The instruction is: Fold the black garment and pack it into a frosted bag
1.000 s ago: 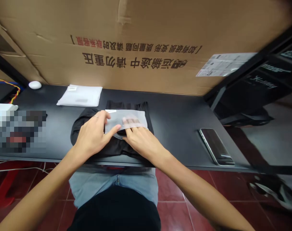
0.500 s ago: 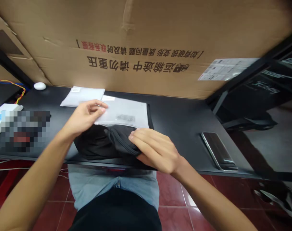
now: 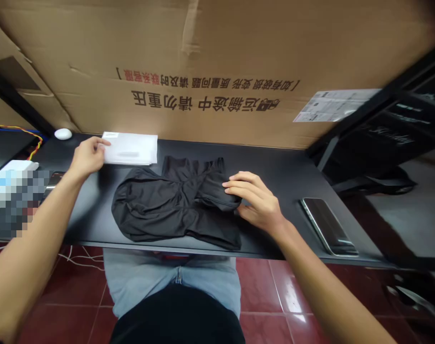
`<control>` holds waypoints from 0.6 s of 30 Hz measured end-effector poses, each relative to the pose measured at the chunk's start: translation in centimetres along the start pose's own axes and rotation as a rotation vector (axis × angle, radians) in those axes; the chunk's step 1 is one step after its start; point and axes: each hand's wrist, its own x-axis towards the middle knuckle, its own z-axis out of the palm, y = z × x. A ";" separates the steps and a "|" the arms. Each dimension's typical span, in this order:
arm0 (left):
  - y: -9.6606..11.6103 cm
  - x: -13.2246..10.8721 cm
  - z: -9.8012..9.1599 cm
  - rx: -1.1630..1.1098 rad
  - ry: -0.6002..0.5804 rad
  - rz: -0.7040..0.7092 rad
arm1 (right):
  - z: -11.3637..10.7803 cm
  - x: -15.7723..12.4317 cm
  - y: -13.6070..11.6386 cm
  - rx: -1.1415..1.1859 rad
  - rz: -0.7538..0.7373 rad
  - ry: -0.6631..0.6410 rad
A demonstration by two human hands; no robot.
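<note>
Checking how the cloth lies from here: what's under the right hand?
The right hand rests its fingers on a black fabric garment, across a stitched fold; the black tabletop shows beyond it. Whatever lies directly beneath the palm is covered.

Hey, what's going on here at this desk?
A person is working with both bare hands at a black desk. Their right hand rests on the right side of a loosely folded black garment lying in front of them. Their left hand is at the edge of a flat white plastic bag beyond the garment. A smartphone lies face up to the right.
</note>
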 end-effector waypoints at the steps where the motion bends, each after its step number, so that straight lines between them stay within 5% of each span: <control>1: -0.1 -0.1 0.1 0.049 0.004 -0.023 | 0.0 -0.2 0.2 -0.034 0.020 0.010; 5: 0.7 -0.8 0.4 0.196 0.058 -0.113 | 0.0 -1.1 1.0 -0.110 0.092 0.040; 8: 3.3 -2.0 0.7 0.277 0.135 -0.094 | 0.4 -1.8 1.4 -0.071 0.151 0.040; 13: 12.7 -7.4 2.5 0.033 0.010 0.244 | 1.0 -2.6 0.8 -0.026 0.258 -0.135; 16: 19.2 -12.7 5.0 -0.167 -0.219 0.450 | 0.8 -2.7 0.1 0.038 0.257 -0.275; 18: 22.5 -15.7 7.1 -0.272 -0.316 0.531 | 0.5 -2.8 -0.3 0.098 0.272 -0.259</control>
